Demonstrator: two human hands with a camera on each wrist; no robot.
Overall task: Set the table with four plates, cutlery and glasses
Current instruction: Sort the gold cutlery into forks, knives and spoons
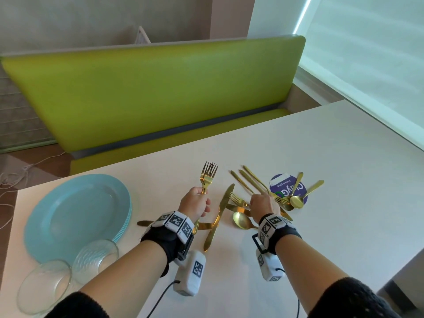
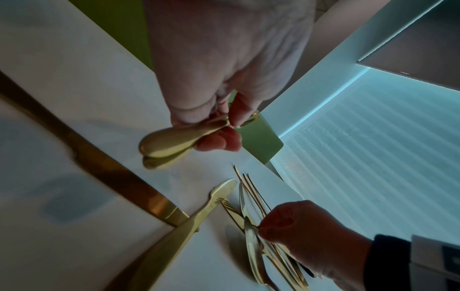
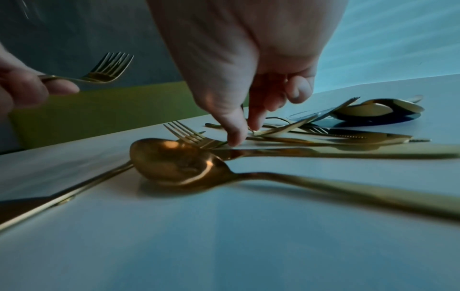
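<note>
My left hand (image 1: 199, 204) grips a small bunch of gold forks (image 1: 208, 175) upright above the white table (image 1: 332, 152); their handle ends (image 2: 169, 141) stick out below the fingers. My right hand (image 1: 255, 201) reaches into a loose pile of gold cutlery. Its thumb and forefinger (image 3: 245, 132) pinch the neck of a fork (image 3: 189, 135) that lies on the table. Around it lie a knife (image 1: 219, 212), a spoon (image 1: 243, 220) and more pieces. A stack of pale blue plates (image 1: 75, 216) sits at the left, with two clear glasses (image 1: 96, 255) on their sides in front.
Two spoons (image 1: 296, 200) lie on a round purple sticker (image 1: 282, 182) right of the pile. A green bench (image 1: 160, 92) runs along the table's far edge. A window blind (image 1: 367, 53) is at the right. The table's right corner drops off near my right forearm.
</note>
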